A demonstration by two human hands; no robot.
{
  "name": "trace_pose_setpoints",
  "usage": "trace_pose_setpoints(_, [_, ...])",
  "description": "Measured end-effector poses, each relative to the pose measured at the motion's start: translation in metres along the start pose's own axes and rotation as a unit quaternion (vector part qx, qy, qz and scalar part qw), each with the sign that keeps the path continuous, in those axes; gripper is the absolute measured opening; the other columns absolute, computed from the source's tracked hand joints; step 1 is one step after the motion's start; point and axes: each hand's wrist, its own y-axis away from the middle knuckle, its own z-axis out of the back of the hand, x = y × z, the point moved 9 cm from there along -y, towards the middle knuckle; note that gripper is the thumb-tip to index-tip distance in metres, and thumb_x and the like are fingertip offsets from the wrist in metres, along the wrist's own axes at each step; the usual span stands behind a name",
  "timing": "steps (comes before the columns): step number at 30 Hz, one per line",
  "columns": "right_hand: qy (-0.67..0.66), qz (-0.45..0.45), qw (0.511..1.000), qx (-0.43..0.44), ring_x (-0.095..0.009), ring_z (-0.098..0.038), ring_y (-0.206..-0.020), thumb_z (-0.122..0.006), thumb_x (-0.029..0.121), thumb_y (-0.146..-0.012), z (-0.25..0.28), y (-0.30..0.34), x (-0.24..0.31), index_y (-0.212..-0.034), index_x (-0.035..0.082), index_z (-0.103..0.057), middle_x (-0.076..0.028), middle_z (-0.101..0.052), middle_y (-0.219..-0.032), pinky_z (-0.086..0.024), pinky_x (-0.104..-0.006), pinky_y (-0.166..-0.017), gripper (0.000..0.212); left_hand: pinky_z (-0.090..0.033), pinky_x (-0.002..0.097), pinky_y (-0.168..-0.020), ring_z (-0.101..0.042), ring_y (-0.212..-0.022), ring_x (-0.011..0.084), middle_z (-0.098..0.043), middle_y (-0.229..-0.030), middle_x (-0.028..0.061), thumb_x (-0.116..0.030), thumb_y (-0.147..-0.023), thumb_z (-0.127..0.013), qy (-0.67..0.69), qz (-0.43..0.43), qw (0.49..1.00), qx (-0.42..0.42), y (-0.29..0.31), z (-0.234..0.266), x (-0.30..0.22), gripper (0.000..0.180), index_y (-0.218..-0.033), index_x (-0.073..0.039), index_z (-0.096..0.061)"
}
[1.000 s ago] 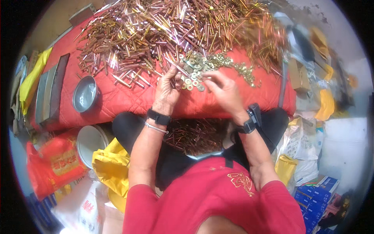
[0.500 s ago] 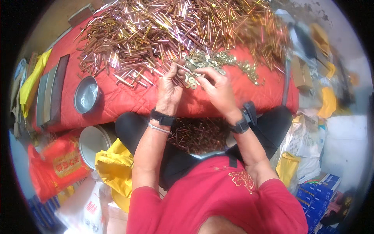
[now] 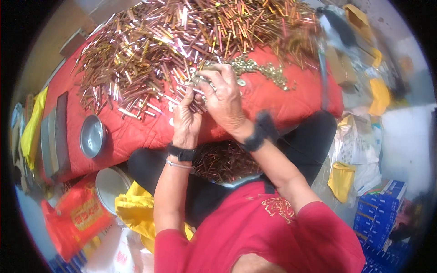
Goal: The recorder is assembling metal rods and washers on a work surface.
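My left hand (image 3: 185,119) is closed around a few copper-coloured metal rods (image 3: 196,107), bolt-like in shape, their ends showing past the thumb. Over those ends my right hand (image 3: 224,96) bends its fingers, thumb close to the left fingers; what it pinches, if anything, is hidden. Flat round washers (image 3: 193,72) lie partly covered beneath the right fingers. To their right spreads a pile of small brass-coloured nuts (image 3: 261,69). A large heap of the same rods (image 3: 136,59) covers the far side of the red quilted cloth (image 3: 291,100).
A grey metal bowl (image 3: 93,136) sits left on the cloth, near dark flat strips (image 3: 55,136). More rods (image 3: 223,161) lie below, between my knees. A white round lid or bucket (image 3: 111,191) and red bag (image 3: 75,216) stand left; blue boxes (image 3: 375,214) are stacked right.
My right hand has moved left, from beside the washers to over the left hand's rods, and its wrist is turned more. The whole view has shifted and tilted slightly.
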Motion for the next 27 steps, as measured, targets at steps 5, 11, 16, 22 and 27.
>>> trace_pose_setpoints(5, [-0.104, -0.011, 0.994, -0.013, -0.029, -0.054, -0.089, -0.062, 0.018, -0.084, -0.006, -0.001, -0.014, -0.102, 0.005, -0.060, -0.011, -0.055, -0.096, -0.044, -0.0372, -0.079, 0.022, -0.052, 0.0228, -0.065, -0.060, -0.073, 0.0136, -0.064, -0.091, 0.0060, -0.009, -0.092, -0.058, -0.026, 0.043, 0.998, -0.028, 0.000, 0.006, 0.022, 0.018, -0.108, -0.001, -0.058])
trace_pose_setpoints(11, [-0.145, -0.021, 0.989, 0.005, -0.028, -0.054, -0.077, -0.056, 0.020, -0.089, -0.001, -0.009, -0.019, -0.094, 0.003, -0.059, -0.011, -0.055, -0.082, -0.044, -0.0366, -0.069, 0.018, -0.053, 0.0295, -0.078, -0.062, -0.086, 0.0172, -0.064, -0.095, 0.0080, -0.008, -0.090, -0.059, -0.016, 0.021, 0.998, -0.057, 0.000, 0.019, 0.036, 0.019, -0.107, -0.001, -0.058])
trace_pose_setpoints(16, [-0.216, -0.091, 0.967, 0.098, -0.028, -0.055, -0.085, -0.049, 0.012, -0.091, -0.020, 0.003, -0.049, -0.101, 0.000, -0.059, -0.013, -0.053, -0.090, -0.044, -0.0350, -0.076, 0.018, -0.049, 0.0237, -0.061, -0.058, -0.068, 0.0103, -0.063, -0.082, 0.0020, -0.010, -0.093, -0.057, -0.235, -0.111, 0.964, 0.046, 0.011, -0.023, -0.005, 0.008, -0.100, -0.007, -0.058])
trace_pose_setpoints(22, [-0.079, -0.067, 0.978, 0.180, -0.031, -0.054, -0.085, -0.057, 0.002, -0.079, 0.007, 0.047, -0.070, -0.093, 0.000, -0.058, -0.015, -0.053, -0.089, -0.045, -0.0382, -0.077, 0.014, -0.044, 0.0258, -0.061, -0.054, -0.072, 0.0105, -0.060, -0.081, 0.0006, 0.003, -0.084, -0.063, -0.445, -0.241, 0.858, 0.087, 0.023, -0.041, 0.010, 0.010, -0.085, -0.005, -0.058])
trace_pose_setpoints(27, [-0.018, -0.042, 0.987, 0.153, -0.035, -0.052, -0.085, -0.061, 0.002, -0.073, 0.020, 0.050, -0.065, -0.086, 0.002, -0.054, -0.015, -0.051, -0.086, -0.045, -0.0423, -0.076, 0.014, -0.046, 0.0309, -0.065, -0.057, -0.072, 0.0210, -0.059, -0.079, 0.0085, 0.003, -0.079, -0.065, -0.632, -0.369, 0.673, 0.107, 0.043, -0.063, 0.010, 0.012, -0.088, -0.003, -0.059])
